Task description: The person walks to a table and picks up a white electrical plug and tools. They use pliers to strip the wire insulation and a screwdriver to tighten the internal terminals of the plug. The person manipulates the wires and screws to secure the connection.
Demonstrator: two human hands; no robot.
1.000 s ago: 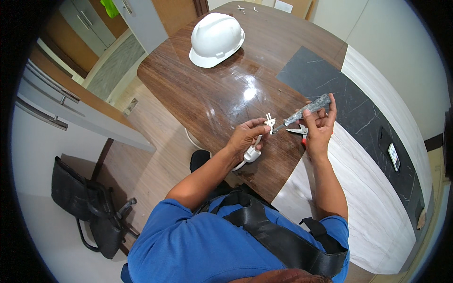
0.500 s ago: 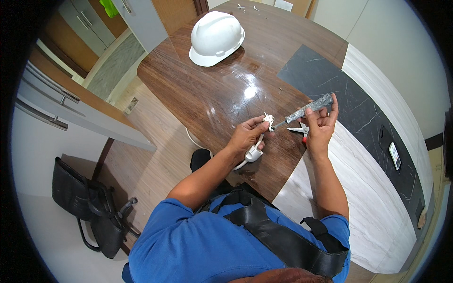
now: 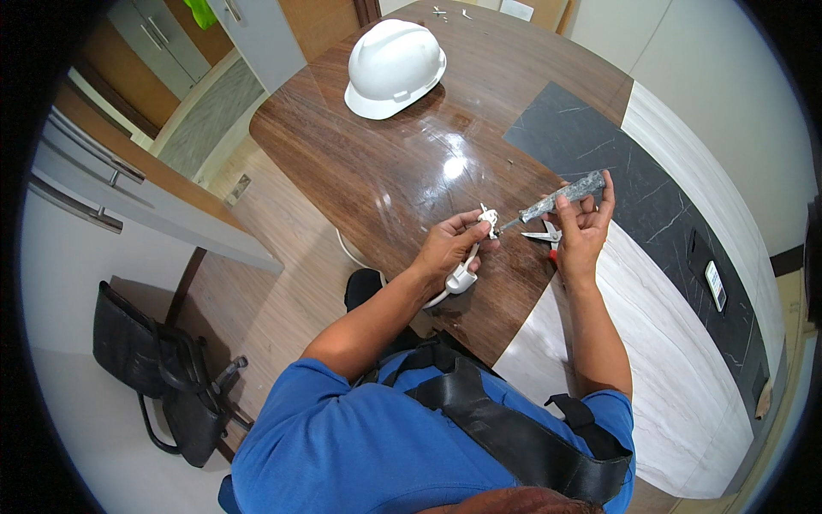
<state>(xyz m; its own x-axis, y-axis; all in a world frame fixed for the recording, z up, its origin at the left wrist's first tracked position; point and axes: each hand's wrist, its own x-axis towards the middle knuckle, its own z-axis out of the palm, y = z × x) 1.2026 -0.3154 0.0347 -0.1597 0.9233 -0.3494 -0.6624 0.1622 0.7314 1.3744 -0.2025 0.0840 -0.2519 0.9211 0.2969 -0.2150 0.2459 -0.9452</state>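
One red-handled tool (image 3: 554, 243) partly behind right hand (image 3: 584, 233) — white helmet (image 3: 394, 68) beyond

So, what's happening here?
A person pinches a small white plug piece in the left fingers. The right fingers hold a grey-handled screwdriver, its tip at that piece. A white cable and plug cover are close by the left fingers. Red-handled cutters lie on the brown table, and a white hard hat sits farther off.

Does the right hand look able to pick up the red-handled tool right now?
Probably not: the red-handled tool lies close by, partly hidden behind the right hand, but that hand's grip is taken up by the screwdriver.
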